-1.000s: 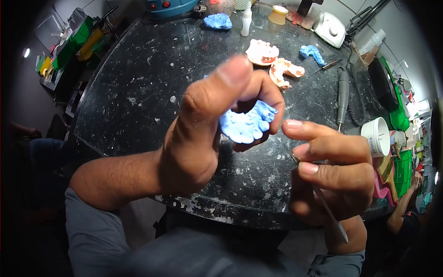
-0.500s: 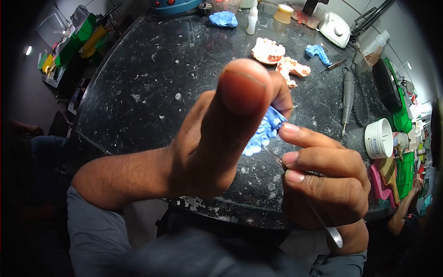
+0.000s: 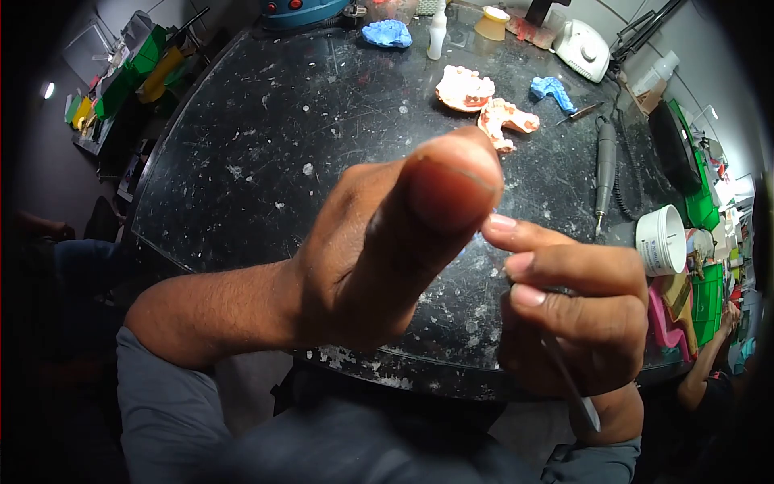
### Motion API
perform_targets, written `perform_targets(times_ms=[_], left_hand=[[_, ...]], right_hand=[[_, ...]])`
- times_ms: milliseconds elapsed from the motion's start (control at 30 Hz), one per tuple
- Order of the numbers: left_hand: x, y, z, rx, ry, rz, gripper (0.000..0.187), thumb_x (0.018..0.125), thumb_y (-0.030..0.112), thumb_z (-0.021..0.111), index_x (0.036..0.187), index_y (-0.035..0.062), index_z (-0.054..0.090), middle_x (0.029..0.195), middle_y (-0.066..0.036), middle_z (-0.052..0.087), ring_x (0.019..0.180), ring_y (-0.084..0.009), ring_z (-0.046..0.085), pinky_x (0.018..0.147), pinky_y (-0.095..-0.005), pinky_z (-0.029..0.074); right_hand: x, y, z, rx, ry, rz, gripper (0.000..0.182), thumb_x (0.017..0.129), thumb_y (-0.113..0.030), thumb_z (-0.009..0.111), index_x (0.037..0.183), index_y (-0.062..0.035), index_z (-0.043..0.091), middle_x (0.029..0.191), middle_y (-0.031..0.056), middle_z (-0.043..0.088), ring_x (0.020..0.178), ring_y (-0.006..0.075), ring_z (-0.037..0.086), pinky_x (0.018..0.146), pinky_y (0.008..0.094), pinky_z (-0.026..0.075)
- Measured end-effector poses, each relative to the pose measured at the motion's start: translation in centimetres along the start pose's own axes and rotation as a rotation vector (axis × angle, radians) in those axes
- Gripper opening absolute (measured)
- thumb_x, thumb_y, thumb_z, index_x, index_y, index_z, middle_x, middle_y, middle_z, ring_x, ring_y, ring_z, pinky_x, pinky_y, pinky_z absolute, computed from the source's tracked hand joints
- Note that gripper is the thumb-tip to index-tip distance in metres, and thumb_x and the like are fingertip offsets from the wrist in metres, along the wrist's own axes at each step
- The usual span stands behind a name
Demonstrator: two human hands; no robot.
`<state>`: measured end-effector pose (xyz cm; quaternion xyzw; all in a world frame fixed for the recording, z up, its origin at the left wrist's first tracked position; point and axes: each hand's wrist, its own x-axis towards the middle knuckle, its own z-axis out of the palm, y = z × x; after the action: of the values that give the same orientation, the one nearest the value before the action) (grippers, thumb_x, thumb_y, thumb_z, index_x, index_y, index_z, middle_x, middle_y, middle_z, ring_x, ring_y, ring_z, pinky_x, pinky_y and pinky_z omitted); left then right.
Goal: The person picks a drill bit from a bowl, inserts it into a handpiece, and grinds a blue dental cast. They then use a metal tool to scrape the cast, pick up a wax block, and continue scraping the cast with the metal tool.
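My left hand [image 3: 379, 242] is raised close to the camera, thumb foremost and fingers curled behind it. It grips a blue dental model with moulded teeth, now almost wholly hidden behind the thumb. My right hand [image 3: 576, 302] is beside it, its forefinger tip right by the left thumb. Between its thumb and fingers it pinches a slim metal dental spatula [image 3: 571, 385], whose flattened end points down toward my wrist. The tool's working tip is hidden behind the fingers.
Pinkish dental casts [image 3: 466, 89] lie beyond my hands on the black worktop [image 3: 242, 194]. Farther back are a blue lump [image 3: 387, 34] and a dropper bottle [image 3: 437, 34]. To the right are a curved blue piece [image 3: 551, 93], a handpiece [image 3: 606, 165] and a white tub [image 3: 661, 240].
My left hand has turned and shifted right and down, so its thumb now covers the blue model. My right fingers have moved slightly, and the spatula's tip no longer shows.
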<state>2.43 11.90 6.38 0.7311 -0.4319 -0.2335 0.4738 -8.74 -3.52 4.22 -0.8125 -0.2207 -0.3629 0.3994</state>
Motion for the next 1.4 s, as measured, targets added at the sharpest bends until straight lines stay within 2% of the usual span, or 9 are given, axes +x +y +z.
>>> perform_targets(times_ms=[67, 400, 533, 600, 700, 1033, 1400], left_hand=[[0.0, 0.0, 0.0, 0.003, 0.002, 0.002, 0.115, 0.057, 0.098, -0.009, 0.091, 0.0031, 0.048, 0.083, 0.004, 0.044, 0.076, -0.0055, 0.036, 0.070, -0.0219, 0.031], [0.0, -0.2, 0.2, -0.004, 0.015, 0.015, 0.113, 0.060, 0.096, -0.009, 0.090, 0.0032, 0.048, 0.082, 0.004, 0.045, 0.076, -0.0060, 0.038, 0.070, -0.0219, 0.031], [0.1, -0.2, 0.4, -0.013, 0.021, 0.020, 0.113, 0.061, 0.096, -0.009, 0.090, 0.0032, 0.048, 0.082, 0.004, 0.045, 0.075, -0.0061, 0.038, 0.070, -0.0219, 0.031], [0.1, -0.2, 0.3, -0.013, 0.023, 0.020, 0.112, 0.062, 0.096, -0.009, 0.090, 0.0032, 0.048, 0.081, 0.004, 0.045, 0.075, -0.0062, 0.038, 0.070, -0.0219, 0.032], [0.2, -0.3, 0.3, -0.020, 0.025, 0.020, 0.112, 0.063, 0.095, -0.009, 0.089, 0.0032, 0.049, 0.081, 0.003, 0.046, 0.075, -0.0064, 0.039, 0.070, -0.0219, 0.032], [0.2, -0.7, 0.4, -0.052, 0.036, 0.028, 0.111, 0.066, 0.094, -0.010, 0.089, 0.0033, 0.049, 0.080, 0.003, 0.047, 0.074, -0.0068, 0.040, 0.070, -0.0220, 0.032], [0.6, -1.6, 1.0, -0.249, 0.093, 0.084, 0.109, 0.069, 0.093, -0.010, 0.088, 0.0033, 0.050, 0.080, 0.002, 0.048, 0.073, -0.0073, 0.041, 0.069, -0.0220, 0.033]], right_hand=[[0.0, 0.0, 0.0, 0.015, -0.032, -0.023, 0.021, 0.083, 0.009, 0.070, 0.088, -0.0018, 0.053, 0.093, 0.0163, 0.058, 0.097, 0.0393, 0.069, 0.086, 0.0427, 0.060], [0.2, 0.3, 0.3, -0.041, -0.017, -0.042, 0.021, 0.083, 0.004, 0.073, 0.089, -0.0031, 0.054, 0.089, 0.0149, 0.063, 0.096, 0.0351, 0.070, 0.084, 0.0413, 0.061], [0.0, 0.2, 0.1, -0.048, -0.048, -0.029, 0.021, 0.084, 0.004, 0.072, 0.091, -0.0028, 0.054, 0.091, 0.0158, 0.061, 0.097, 0.0358, 0.070, 0.084, 0.0415, 0.061], [-0.2, 0.2, 0.2, 0.011, 0.036, 0.001, 0.021, 0.084, 0.005, 0.071, 0.092, -0.0020, 0.053, 0.095, 0.0172, 0.060, 0.097, 0.0367, 0.070, 0.085, 0.0419, 0.061], [-0.3, 0.5, 0.1, 0.040, -0.006, -0.030, 0.021, 0.085, 0.006, 0.069, 0.094, -0.0013, 0.052, 0.097, 0.0184, 0.058, 0.097, 0.0371, 0.069, 0.086, 0.0421, 0.060], [-0.1, 0.4, 0.1, -0.003, -0.023, -0.020, 0.020, 0.084, 0.008, 0.069, 0.092, -0.0016, 0.054, 0.093, 0.0162, 0.060, 0.098, 0.0367, 0.070, 0.085, 0.0413, 0.060], [0.0, 0.5, 0.1, -0.044, -0.038, -0.028, 0.020, 0.086, 0.004, 0.069, 0.095, -0.0029, 0.052, 0.096, 0.0150, 0.058, 0.097, 0.0355, 0.070, 0.085, 0.0413, 0.060]])
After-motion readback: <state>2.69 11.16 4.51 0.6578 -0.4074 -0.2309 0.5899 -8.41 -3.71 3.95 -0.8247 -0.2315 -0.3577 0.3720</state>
